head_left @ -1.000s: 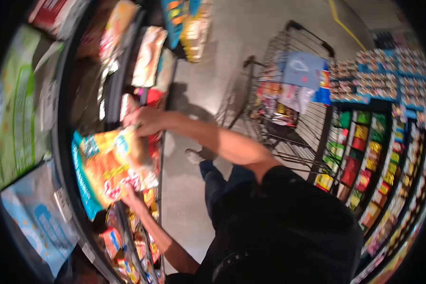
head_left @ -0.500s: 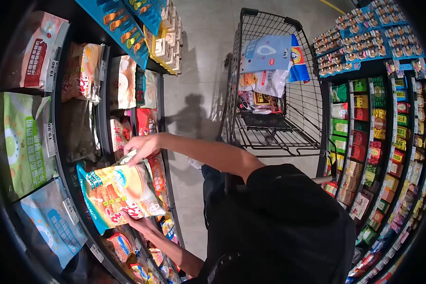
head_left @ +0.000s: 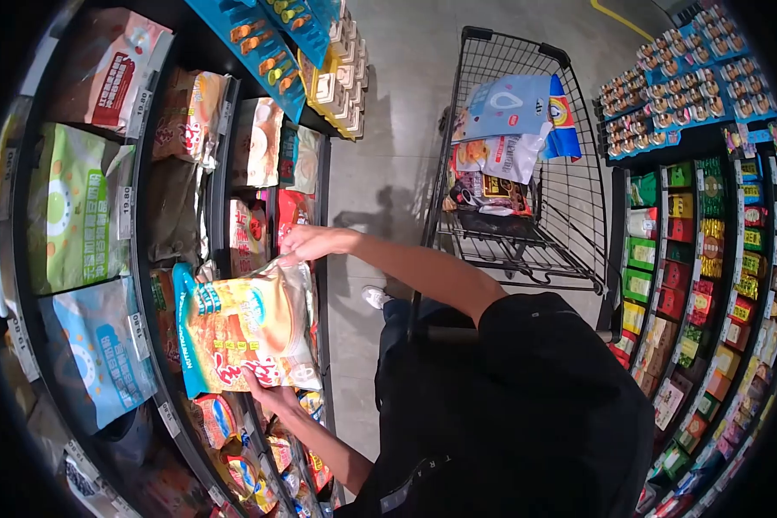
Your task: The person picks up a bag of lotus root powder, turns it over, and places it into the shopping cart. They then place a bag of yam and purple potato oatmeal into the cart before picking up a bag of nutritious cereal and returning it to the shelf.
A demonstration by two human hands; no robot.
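Observation:
A plump teal-and-orange food bag (head_left: 233,324), printed with a bowl and "NUTRITIOUS", is held in front of the left shelves. My left hand (head_left: 272,395) grips its lower edge, thumb on the printed front and the other fingers mostly hidden behind. At the upper right corner, my right hand (head_left: 311,243) is closed on the silvery edge of the same bag. Right behind the bag stand shelf rows of similar packs, among them a red-and-white pack (head_left: 249,233).
A black wire shopping cart (head_left: 570,233) stands ahead, carrying a light-blue bag (head_left: 511,105) and other packs. Left shelves hold a green bag (head_left: 78,207) and a blue bag (head_left: 99,350). Racks of small colourful packs (head_left: 678,250) line the right side.
My right hand has shifted to the bag's upper right corner. The bag is turned a little more upright, with my left hand still beneath. The whole view has shifted slightly.

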